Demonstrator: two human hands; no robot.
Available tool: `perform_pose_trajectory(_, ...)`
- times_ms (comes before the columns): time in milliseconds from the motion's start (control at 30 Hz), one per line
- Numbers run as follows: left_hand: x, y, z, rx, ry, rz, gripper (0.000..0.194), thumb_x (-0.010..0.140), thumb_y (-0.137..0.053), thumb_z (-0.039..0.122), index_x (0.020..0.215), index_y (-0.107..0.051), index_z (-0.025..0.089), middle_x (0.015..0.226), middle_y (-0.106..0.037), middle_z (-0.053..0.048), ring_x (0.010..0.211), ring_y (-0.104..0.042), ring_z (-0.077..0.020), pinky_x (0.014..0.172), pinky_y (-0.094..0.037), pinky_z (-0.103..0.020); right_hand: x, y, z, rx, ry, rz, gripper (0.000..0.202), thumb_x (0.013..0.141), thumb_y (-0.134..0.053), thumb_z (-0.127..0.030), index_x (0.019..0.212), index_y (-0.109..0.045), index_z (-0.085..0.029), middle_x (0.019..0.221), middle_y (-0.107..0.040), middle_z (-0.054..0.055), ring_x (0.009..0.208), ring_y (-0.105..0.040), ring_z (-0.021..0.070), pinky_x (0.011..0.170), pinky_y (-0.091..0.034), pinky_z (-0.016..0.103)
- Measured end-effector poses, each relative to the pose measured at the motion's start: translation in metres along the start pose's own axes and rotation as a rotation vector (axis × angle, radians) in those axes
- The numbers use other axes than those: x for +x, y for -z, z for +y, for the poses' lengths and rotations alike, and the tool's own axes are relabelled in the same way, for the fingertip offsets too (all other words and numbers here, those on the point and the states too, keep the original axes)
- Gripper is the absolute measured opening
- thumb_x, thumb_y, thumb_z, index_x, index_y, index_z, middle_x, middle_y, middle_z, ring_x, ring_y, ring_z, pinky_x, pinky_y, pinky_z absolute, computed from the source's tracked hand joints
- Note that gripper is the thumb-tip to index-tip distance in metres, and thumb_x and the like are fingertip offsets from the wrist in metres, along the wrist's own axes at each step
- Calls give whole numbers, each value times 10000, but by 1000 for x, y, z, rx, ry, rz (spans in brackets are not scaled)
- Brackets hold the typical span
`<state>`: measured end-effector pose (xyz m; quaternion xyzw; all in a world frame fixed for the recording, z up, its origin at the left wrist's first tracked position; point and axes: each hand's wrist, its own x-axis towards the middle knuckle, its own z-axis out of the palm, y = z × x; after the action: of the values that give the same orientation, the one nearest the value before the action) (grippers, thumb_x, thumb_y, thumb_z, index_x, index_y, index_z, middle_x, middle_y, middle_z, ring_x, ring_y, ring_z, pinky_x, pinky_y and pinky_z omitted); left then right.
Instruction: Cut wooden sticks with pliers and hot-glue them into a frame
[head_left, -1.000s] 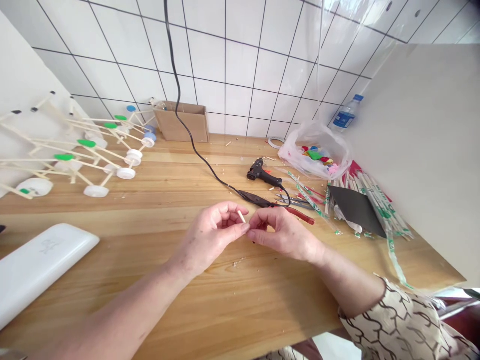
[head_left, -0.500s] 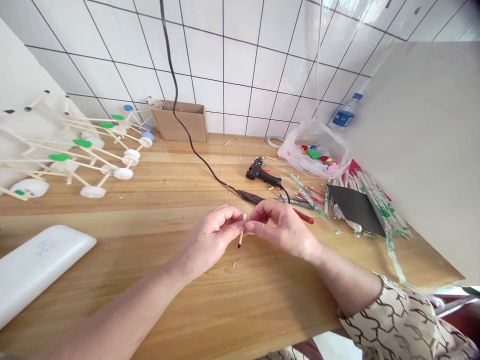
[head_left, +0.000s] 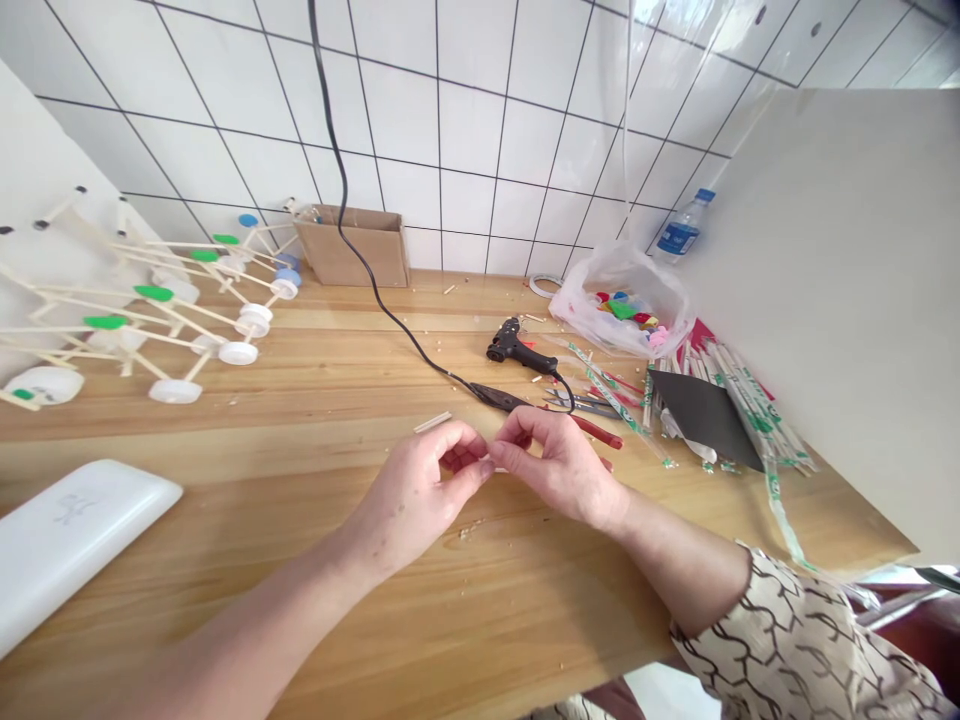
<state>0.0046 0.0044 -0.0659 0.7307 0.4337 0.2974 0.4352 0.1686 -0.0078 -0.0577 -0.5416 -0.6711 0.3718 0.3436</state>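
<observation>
Pale wooden surface (head_left: 360, 640) runs below a white tiled wall (head_left: 472, 120). Above it, a small stick (head_left: 499, 469) sits between the left hand (head_left: 420, 490) and the right hand (head_left: 562, 470), both hands pinching it with fingertips. Its visible part lies nearly sideways; most is covered, so I cannot tell where the ends point. Beyond the left hand, a loose stick (head_left: 433, 422) slants away rightward; pliers (head_left: 495, 397) and glue gun (head_left: 517, 346) lie farther.

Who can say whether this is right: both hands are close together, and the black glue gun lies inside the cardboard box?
No: the head view shows the black glue gun on the wooden table, outside the cardboard box. The left hand and right hand are close together.
</observation>
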Motion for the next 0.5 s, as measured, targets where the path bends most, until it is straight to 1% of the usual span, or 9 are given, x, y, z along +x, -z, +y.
perform_pose_trajectory(133,1,1,-1,-24,8,37,152,800,-540,296,717,-585,177,697,-593,13,672,-550,-134,641,-409,-233,0,-1,-1,1,-44,8,132,768,-543,-245,665,-549,-162,632,-578,-17,605,-508,105,574,-400,222)
perform_pose_trajectory(233,2,2,-1,-34,33,20,179,804,-523,314,708,-582,175,693,-582,11,673,-538,-137,640,-405,-239,0,-1,0,-17,-58,6,199,782,-522,-308,640,-524,-169,582,-511,-31,551,-434,91,513,-347,212)
perform_pose_trajectory(333,3,3,0,-53,69,4,195,797,-520,339,708,-583,177,678,-579,12,667,-522,-140,632,-394,-243,1,4,-1,-16,-47,31,278,798,-507,-364,591,-494,-179,527,-442,-43,501,-371,82,472,-302,211)
perform_pose_trajectory(433,3,4,0,-78,112,16,194,776,-531,351,712,-584,176,667,-581,13,652,-509,-138,624,-384,-246,5,15,0,-26,-35,117,321,814,-498,-406,583,-507,-183,507,-446,-40,477,-370,85,458,-292,218)
perform_pose_trajectory(500,4,5,0,-102,140,20,195,761,-533,358,707,-579,176,657,-566,16,633,-492,-135,606,-375,-245,10,25,3,-91,-11,205,320,823,-498,-410,599,-525,-184,517,-477,-31,494,-405,97,485,-323,227)
